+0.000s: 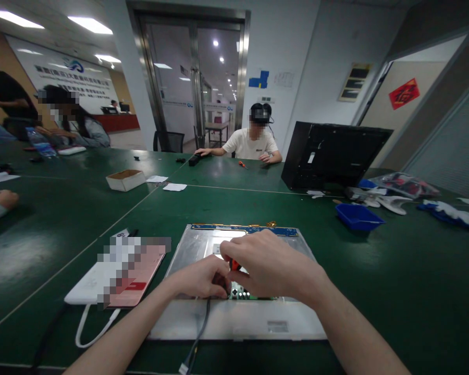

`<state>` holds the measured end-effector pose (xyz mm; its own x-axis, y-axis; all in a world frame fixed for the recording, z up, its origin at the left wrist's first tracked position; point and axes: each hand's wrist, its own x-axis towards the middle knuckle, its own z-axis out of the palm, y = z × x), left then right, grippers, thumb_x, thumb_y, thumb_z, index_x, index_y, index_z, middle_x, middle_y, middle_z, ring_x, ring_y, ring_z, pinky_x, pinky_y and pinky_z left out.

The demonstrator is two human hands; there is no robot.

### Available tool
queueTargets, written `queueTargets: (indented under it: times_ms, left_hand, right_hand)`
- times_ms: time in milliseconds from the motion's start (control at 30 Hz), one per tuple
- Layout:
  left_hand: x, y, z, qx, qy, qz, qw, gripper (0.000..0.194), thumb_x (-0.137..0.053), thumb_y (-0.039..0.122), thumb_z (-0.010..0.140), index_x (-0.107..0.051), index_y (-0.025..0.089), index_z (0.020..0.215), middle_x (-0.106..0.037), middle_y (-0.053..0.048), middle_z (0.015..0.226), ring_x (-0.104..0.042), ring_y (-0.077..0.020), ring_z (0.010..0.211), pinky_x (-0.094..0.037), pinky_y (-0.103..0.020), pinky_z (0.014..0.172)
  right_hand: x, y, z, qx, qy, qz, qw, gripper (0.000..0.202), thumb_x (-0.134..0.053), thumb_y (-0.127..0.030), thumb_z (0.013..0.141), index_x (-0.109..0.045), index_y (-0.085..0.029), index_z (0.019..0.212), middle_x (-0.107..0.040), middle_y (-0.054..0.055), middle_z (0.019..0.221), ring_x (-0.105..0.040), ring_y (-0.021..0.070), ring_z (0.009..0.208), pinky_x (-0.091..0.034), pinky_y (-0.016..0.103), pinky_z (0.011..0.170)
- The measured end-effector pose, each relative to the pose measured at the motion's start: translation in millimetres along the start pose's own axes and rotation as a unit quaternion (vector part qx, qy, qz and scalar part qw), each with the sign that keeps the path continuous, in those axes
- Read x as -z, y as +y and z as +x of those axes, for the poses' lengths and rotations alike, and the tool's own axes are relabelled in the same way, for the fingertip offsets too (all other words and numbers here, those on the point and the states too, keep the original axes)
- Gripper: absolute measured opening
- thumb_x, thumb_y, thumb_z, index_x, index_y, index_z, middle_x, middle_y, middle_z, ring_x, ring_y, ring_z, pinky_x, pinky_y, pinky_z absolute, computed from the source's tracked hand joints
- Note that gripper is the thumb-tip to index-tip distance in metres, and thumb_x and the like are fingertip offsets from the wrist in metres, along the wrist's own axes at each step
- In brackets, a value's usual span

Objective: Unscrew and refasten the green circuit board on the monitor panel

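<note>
A flat metal-backed display panel [258, 319] lies on the green table in front of me. Along its far edge runs a blue circuit strip [203, 227], and part of a green circuit board [254, 297] shows beneath my hands. My right hand [275, 263] is closed over the panel on the red-orange handle of a screwdriver [234, 264], whose tip is hidden. Close beside it, my left hand [203, 276] has its fingers curled in at the board; whatever they pinch is hidden. From under them a dark cable [203, 328] trails over the near edge to a white connector.
At left lie a white power bank [86, 284] and a pink phone-like device [140, 281] with a white cable. A white box [125, 180], blue tray [358, 216] and black monitor [332, 156] stand farther off. People sit across and at left; another screwdriver [243, 164] lies opposite.
</note>
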<state>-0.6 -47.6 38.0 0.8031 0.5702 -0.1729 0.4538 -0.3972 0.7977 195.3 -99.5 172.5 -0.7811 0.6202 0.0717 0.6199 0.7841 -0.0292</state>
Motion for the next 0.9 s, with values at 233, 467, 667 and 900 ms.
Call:
queueTargets:
  times_ms: [233,467,667,900]
  left_hand:
    - [-0.9,-1,1,-0.010,0.001,-0.003,1.000,0.011,-0.070,0.019,0.072,-0.072,0.015,0.082,-0.065,-0.001,0.074,-0.058,-0.0147,0.065,-0.043,-0.023,0.058]
    - [-0.8,-2,1,-0.017,0.009,-0.014,1.000,0.011,-0.071,0.019,0.071,-0.072,0.015,0.081,-0.062,0.000,0.069,-0.054,-0.0123,0.061,-0.041,-0.022,0.055]
    - [12.1,8,-4,-0.039,0.041,0.031,0.998,0.007,-0.070,0.019,0.072,-0.073,0.017,0.079,-0.063,0.000,0.073,-0.054,-0.0127,0.064,-0.041,-0.023,0.060]
    - [24.8,-3,-3,-0.017,0.177,0.091,0.980,0.012,-0.062,0.024,0.082,-0.071,0.015,0.082,-0.065,-0.003,0.079,-0.057,-0.0156,0.075,-0.043,-0.026,0.070]
  right_hand:
    - [5,1,-2,-0.013,-0.003,0.013,1.000,0.007,-0.058,-0.025,0.088,-0.058,-0.018,0.091,-0.072,0.004,0.088,-0.062,0.0162,0.071,-0.022,0.029,0.053]
    - [8,1,-3,-0.024,-0.005,0.012,1.000,0.007,-0.059,-0.026,0.089,-0.058,-0.019,0.090,-0.071,0.002,0.084,-0.060,0.0139,0.067,-0.024,0.029,0.052]
    - [14,17,-9,-0.077,0.057,0.009,0.995,0.018,-0.066,-0.036,0.086,-0.058,-0.021,0.091,-0.069,0.000,0.080,-0.058,0.0144,0.066,-0.027,0.027,0.054]
    - [1,71,-19,-0.217,0.210,0.112,0.947,0.024,-0.069,-0.037,0.081,-0.052,-0.021,0.076,-0.060,-0.003,0.068,-0.052,0.0123,0.060,-0.032,0.025,0.055]
